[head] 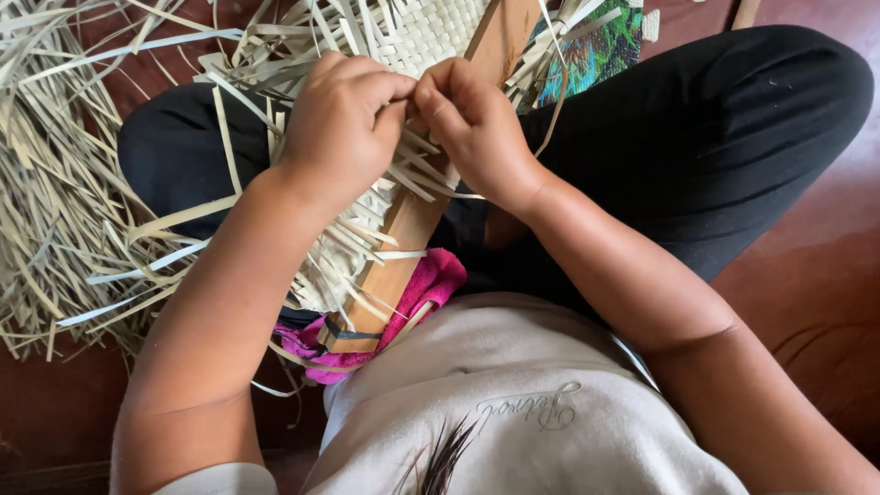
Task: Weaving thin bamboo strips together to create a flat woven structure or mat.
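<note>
Head view, looking down onto lap. Left hand [344, 115] and right hand [472, 119] meet knuckle to knuckle, fingers of both pinched shut on pale flat dried-leaf strips [417, 170]; fingertips hidden behind knuckles. Strips belong to pale woven mat [426, 32], cut off at top edge, lying across long brown wooden board [403, 238]. Board's lower end rests on pink cloth [435, 280], partly hidden. Loose strip pile [55, 183] at left on floor.

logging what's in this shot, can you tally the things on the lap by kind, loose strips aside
woven mat: 1
wooden board: 1
pink cloth: 1
green patterned cloth: 1
hands, left hand and right hand, both pinching pale strips: 2
Total: 6
</note>
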